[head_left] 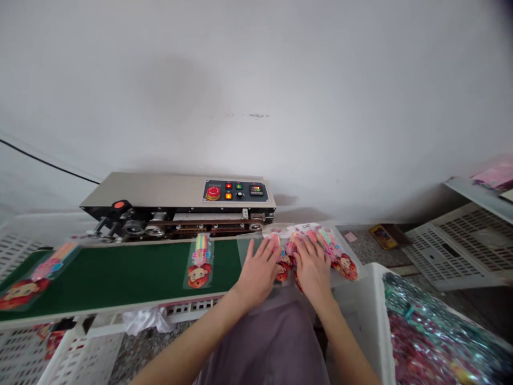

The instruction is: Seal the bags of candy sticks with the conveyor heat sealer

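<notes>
My left hand (259,271) lies palm down with its fingers stretched out, at the right end of a green conveyor belt (136,272). Beside its fingertips is a clear packet (282,269) with a red-haired cartoon figure and pastel strips. My right hand (313,267) rests flat, fingers slightly apart, over more of these packets; it partly covers them. Another such packet (345,266) sticks out to its right. Farther along the belt lie a single packet (199,270) and, at the far left, one more packet (30,289).
Behind the belt stands a band sealing machine (172,191) with a red stop button (212,193) and lit display. A white foam box (379,321) of shiny packets is at lower right. Plastic crates (452,256) stand at right and lower left. A wall rises behind.
</notes>
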